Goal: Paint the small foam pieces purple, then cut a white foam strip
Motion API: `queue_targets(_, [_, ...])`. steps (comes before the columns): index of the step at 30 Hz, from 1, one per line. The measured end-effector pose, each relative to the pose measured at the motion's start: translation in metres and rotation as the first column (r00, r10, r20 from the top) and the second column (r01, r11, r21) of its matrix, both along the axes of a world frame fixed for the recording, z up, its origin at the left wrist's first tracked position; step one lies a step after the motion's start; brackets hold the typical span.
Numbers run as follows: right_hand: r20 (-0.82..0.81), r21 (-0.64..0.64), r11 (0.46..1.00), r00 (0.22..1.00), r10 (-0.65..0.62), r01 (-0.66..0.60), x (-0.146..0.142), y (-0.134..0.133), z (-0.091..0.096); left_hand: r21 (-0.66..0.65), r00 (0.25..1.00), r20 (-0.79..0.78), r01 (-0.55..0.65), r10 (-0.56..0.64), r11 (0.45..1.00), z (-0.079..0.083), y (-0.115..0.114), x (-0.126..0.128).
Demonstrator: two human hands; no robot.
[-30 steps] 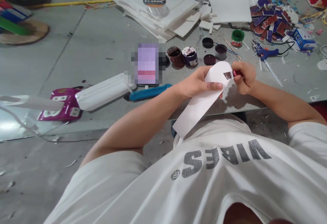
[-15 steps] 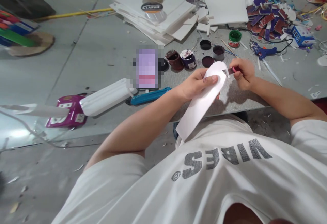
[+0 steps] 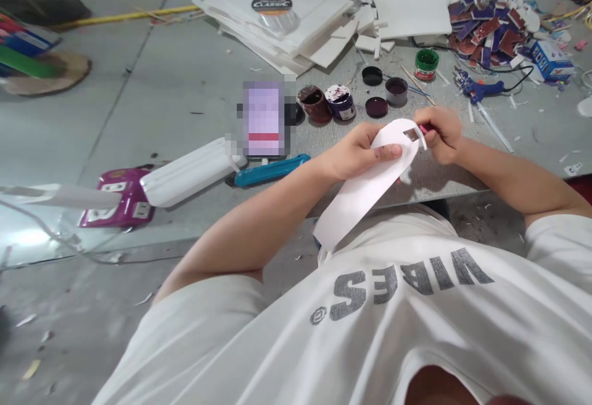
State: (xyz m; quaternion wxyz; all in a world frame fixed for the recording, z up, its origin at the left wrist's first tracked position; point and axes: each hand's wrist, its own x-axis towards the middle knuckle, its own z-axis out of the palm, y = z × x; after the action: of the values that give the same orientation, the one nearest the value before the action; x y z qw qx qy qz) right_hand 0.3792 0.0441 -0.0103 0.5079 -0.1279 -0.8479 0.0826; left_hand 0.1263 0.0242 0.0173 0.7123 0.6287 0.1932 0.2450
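My left hand (image 3: 363, 153) grips a long white foam-board strip (image 3: 354, 198), thumb on top and fingers beneath. The strip has a rounded far end with a rectangular opening cut in it, and its squared end slants down toward my shirt. A thin sliver curls off the edge beside the opening. Closed around a small pink-handled cutter (image 3: 424, 128), my right hand (image 3: 441, 135) is at the strip's rounded end. Most of the cutter is hidden by my fingers, and the blade is hard to make out now.
Paint jars (image 3: 341, 103) and a green paint jar (image 3: 426, 64) stand beyond my hands. A blue glue gun (image 3: 481, 89) lies to the right, before a heap of painted scraps (image 3: 485, 29). White boards (image 3: 296, 29) are stacked behind. A blue utility knife (image 3: 271, 171) lies left.
The strip has turned slightly, its rounded end shifting right and a little nearer. The cutter's dark blade no longer shows beside the edge, and the opening is more visible. The view has shifted slightly.
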Motion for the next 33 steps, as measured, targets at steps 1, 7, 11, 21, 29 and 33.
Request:
queue_targets(1, [0.002, -0.002, 1.000, 1.000, 0.001, -0.001, 0.001, 0.001, 0.000, 0.003, 1.000, 0.005, 0.003, -0.003, 1.000, 0.000, 0.000, -0.001])
queue_targets(7, [0.034, -0.024, 0.999, 0.999, 0.032, -0.031, 0.009, 0.005, -0.001, 0.018, 0.999, -0.026, 0.037, -0.036, 0.999, 0.003, 0.000, -0.003])
queue_targets(11, [0.043, -0.031, 0.998, 0.998, 0.055, -0.054, 0.009, 0.003, 0.000, 0.028, 0.997, -0.057, 0.055, -0.054, 0.998, 0.003, -0.001, -0.002])
queue_targets(21, [0.061, -0.036, 0.994, 0.993, 0.106, -0.104, 0.004, 0.000, 0.002, 0.109, 0.989, -0.073, 0.135, -0.127, 0.985, 0.009, -0.007, 0.001])
queue_targets(29, [0.113, -0.094, 0.992, 0.989, 0.092, -0.081, 0.016, 0.007, 0.000, 0.176, 0.989, -0.095, 0.126, -0.110, 0.976, 0.012, -0.005, -0.003])
queue_targets(33, [0.116, -0.101, 0.985, 0.982, 0.150, -0.139, 0.011, 0.002, 0.002, 0.223, 0.983, -0.151, 0.134, -0.101, 0.966, 0.008, -0.004, 0.000])
